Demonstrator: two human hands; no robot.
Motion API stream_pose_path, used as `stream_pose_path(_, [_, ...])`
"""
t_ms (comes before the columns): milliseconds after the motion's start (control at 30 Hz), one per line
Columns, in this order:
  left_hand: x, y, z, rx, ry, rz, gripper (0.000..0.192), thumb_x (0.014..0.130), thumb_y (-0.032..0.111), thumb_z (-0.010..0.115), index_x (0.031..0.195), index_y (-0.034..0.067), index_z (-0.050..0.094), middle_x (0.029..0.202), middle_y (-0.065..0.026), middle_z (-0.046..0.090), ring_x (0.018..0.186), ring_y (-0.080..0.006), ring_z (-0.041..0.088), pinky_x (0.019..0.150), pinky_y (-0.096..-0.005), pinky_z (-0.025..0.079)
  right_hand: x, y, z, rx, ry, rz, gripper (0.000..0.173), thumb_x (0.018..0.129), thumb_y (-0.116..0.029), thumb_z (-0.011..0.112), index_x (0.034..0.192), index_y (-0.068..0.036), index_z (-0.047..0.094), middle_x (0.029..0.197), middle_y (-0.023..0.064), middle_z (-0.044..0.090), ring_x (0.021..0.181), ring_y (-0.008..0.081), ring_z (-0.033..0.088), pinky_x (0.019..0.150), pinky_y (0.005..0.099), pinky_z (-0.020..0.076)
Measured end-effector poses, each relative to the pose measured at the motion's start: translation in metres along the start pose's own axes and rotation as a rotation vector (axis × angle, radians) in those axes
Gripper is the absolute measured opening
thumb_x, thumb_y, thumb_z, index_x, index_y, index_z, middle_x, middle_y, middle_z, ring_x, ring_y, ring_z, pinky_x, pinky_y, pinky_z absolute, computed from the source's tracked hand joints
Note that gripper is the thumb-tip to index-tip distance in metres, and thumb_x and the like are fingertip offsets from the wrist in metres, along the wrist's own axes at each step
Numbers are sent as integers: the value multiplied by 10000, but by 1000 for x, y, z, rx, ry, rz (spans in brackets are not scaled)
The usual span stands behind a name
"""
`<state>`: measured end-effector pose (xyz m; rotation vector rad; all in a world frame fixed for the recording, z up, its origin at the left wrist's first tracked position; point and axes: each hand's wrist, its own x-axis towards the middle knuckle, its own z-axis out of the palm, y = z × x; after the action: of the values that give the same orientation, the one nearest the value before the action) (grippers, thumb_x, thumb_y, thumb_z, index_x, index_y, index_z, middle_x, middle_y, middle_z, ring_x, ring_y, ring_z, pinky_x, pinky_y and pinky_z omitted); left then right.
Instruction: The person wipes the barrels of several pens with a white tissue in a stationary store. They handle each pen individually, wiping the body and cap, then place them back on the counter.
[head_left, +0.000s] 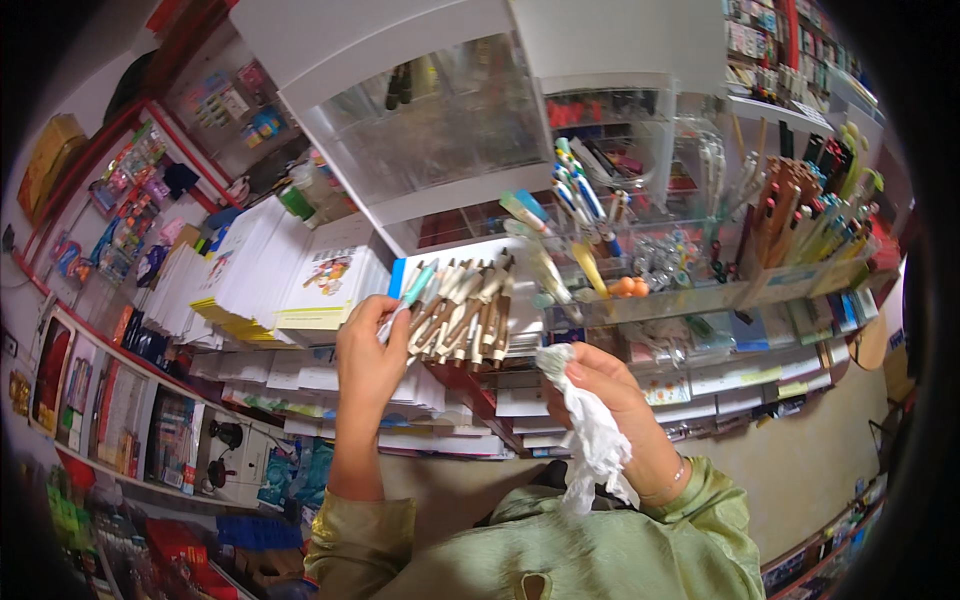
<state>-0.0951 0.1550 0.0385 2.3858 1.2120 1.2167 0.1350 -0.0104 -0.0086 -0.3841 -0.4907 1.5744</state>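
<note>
My left hand (373, 349) holds a pen with a mint-green and pale barrel (421, 283) between thumb and fingers, at the left end of a row of pens. These brown and cream pens (469, 311) lie side by side on a white surface with a blue edge. Pinched in my right hand (619, 409) is a crumpled white tissue or cloth (592, 435), greyish at its top and hanging down, in front of the clear plastic pen rack.
Stacks of white booklets (315, 289) stand left of the pens. A clear acrylic organizer (675, 296) to the right holds many pens and small items. Packed shelves (150, 420) line the left. Below the counter, paper goods lie on shelves (450, 442).
</note>
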Motion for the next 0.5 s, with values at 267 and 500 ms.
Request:
stream_pose_path(267, [17,-18,10,132,-84,-30,140,844,86,649,958,7,648,896,-161,613,859,-341,623,764,-428,496,-8,-2,-11,-81,71,-24,84,952,-79,674,1021,-33,677,898,11,692,767,59,623,692,219,494])
stream_pose_path(500, [11,-19,17,71,-122,-61,202,851,50,617,1036,-3,677,853,-138,604,793,-259,607,736,-361,490,-10,-3,-21,-149,108,-17,96,950,-59,666,1038,-26,683,938,22,706,812,66,638,742,230,509])
